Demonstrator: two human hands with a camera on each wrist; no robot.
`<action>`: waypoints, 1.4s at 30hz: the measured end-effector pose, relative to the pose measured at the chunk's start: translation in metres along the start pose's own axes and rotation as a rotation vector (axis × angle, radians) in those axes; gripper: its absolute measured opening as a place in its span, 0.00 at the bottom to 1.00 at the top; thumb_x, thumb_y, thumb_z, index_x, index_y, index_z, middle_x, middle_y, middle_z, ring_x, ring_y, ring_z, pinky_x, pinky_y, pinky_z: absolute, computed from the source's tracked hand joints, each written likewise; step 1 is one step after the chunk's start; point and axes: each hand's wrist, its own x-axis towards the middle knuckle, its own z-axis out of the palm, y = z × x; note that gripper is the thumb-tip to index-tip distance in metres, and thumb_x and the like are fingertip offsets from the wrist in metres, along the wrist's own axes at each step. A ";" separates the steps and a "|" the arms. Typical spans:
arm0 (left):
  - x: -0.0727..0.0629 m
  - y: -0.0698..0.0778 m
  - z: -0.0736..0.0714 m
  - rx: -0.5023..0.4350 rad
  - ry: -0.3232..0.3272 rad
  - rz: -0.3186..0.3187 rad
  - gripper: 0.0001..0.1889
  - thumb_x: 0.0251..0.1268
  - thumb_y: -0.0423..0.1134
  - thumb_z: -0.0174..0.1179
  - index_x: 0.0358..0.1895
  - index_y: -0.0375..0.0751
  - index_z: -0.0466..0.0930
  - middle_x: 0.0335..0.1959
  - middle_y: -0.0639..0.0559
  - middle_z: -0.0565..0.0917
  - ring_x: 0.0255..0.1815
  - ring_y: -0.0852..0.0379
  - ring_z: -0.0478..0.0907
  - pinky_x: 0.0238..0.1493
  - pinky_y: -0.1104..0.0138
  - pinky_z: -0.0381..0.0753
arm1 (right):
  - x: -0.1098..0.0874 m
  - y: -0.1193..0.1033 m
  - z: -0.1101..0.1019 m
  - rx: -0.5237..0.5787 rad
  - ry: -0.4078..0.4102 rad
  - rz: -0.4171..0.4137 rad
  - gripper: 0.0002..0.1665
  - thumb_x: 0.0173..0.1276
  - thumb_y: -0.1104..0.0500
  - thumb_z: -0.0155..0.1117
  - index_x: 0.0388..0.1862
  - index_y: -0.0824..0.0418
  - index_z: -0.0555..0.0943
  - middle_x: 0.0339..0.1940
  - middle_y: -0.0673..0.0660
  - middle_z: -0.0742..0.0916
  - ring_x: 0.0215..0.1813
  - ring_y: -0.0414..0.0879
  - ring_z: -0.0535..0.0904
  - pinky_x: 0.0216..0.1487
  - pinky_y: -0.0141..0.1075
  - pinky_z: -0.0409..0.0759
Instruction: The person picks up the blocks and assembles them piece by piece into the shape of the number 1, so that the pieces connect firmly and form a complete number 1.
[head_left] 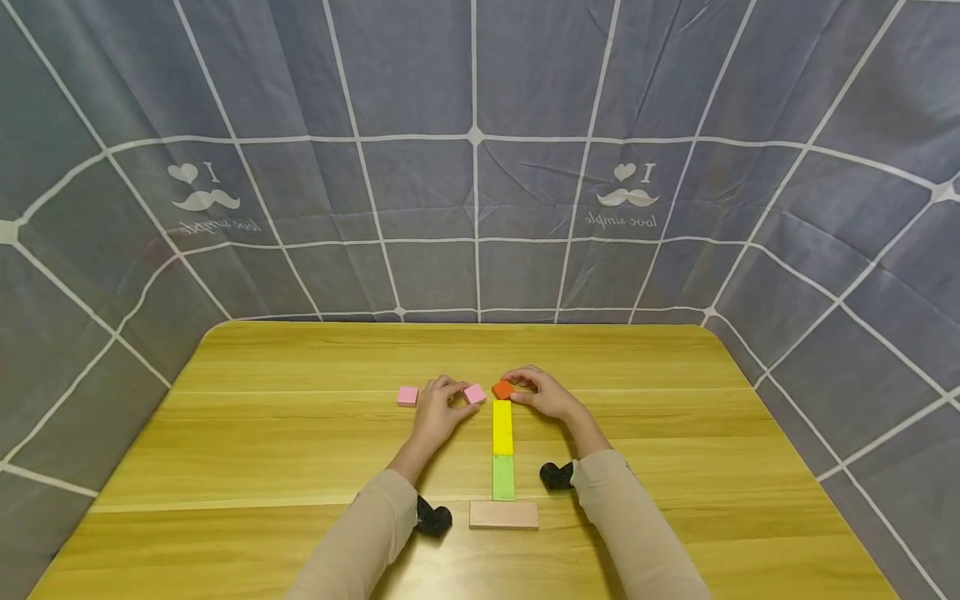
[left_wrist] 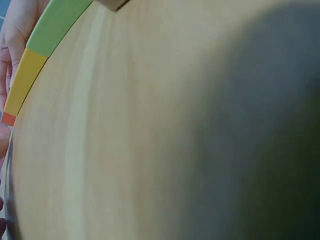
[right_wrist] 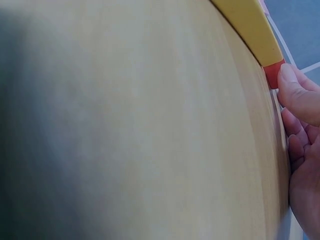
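My left hand (head_left: pixel 437 412) pinches a pink block (head_left: pixel 474 394) between thumb and fingers, just left of the block row. With thumb and fingertips my right hand (head_left: pixel 546 395) grips an orange-red block (head_left: pixel 503 389), turned slightly askew at the far end of a yellow block (head_left: pixel 502 427). A light green block (head_left: pixel 503 477) follows the yellow one toward me, and a plain wooden block (head_left: pixel 503 515) lies crosswise at the near end. In the right wrist view the thumb (right_wrist: pixel 295 92) presses the red block (right_wrist: pixel 273 74) beside the yellow one.
A second pink block (head_left: pixel 407 397) lies on the wood-grain table (head_left: pixel 300 467), left of my left hand. Black wrist cameras (head_left: pixel 433 518) hang at both sleeves. A grey checked curtain (head_left: pixel 420 192) surrounds the table's back and sides.
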 end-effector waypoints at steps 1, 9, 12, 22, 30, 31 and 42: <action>0.001 0.000 0.001 -0.003 -0.009 -0.004 0.19 0.46 0.42 0.71 0.43 0.37 0.83 0.33 0.49 0.77 0.33 0.54 0.67 0.36 0.64 0.65 | 0.000 0.000 0.000 0.002 0.000 0.000 0.18 0.63 0.70 0.57 0.52 0.74 0.73 0.48 0.71 0.76 0.49 0.62 0.70 0.54 0.53 0.67; 0.006 0.000 0.004 0.010 -0.071 -0.033 0.20 0.47 0.44 0.70 0.44 0.38 0.83 0.34 0.49 0.77 0.34 0.54 0.67 0.37 0.64 0.63 | 0.000 0.000 0.000 0.006 0.001 0.002 0.18 0.63 0.70 0.57 0.52 0.74 0.73 0.47 0.71 0.76 0.48 0.62 0.70 0.53 0.53 0.68; 0.007 0.001 0.005 0.024 -0.080 -0.032 0.20 0.47 0.45 0.69 0.44 0.38 0.83 0.34 0.49 0.78 0.35 0.54 0.67 0.39 0.62 0.64 | 0.000 0.001 0.000 0.000 -0.002 -0.002 0.18 0.63 0.70 0.57 0.52 0.74 0.73 0.47 0.70 0.76 0.48 0.61 0.70 0.52 0.52 0.68; 0.009 0.008 0.006 0.062 -0.103 -0.050 0.21 0.47 0.45 0.69 0.45 0.40 0.82 0.36 0.48 0.77 0.38 0.51 0.68 0.43 0.59 0.64 | 0.001 0.001 -0.001 0.000 -0.004 0.010 0.18 0.63 0.71 0.57 0.52 0.74 0.73 0.48 0.71 0.76 0.49 0.62 0.70 0.52 0.53 0.67; 0.008 0.008 0.007 0.072 -0.110 -0.045 0.22 0.46 0.47 0.69 0.45 0.41 0.82 0.36 0.50 0.78 0.37 0.53 0.68 0.41 0.61 0.62 | 0.000 0.001 -0.001 0.002 -0.010 0.019 0.18 0.63 0.70 0.57 0.53 0.74 0.73 0.49 0.71 0.76 0.48 0.62 0.70 0.53 0.54 0.67; 0.008 0.008 0.008 0.072 -0.111 -0.046 0.22 0.46 0.47 0.69 0.45 0.41 0.82 0.36 0.50 0.78 0.37 0.53 0.68 0.41 0.61 0.62 | 0.000 0.001 -0.001 0.003 -0.011 0.021 0.18 0.63 0.70 0.57 0.53 0.74 0.73 0.49 0.71 0.76 0.48 0.62 0.69 0.53 0.54 0.67; 0.006 0.004 0.009 -0.005 -0.075 -0.001 0.23 0.44 0.46 0.71 0.45 0.39 0.82 0.33 0.50 0.78 0.35 0.53 0.67 0.41 0.61 0.62 | 0.000 0.001 -0.001 0.011 -0.013 0.027 0.18 0.63 0.70 0.57 0.53 0.74 0.73 0.49 0.71 0.76 0.48 0.62 0.69 0.52 0.54 0.67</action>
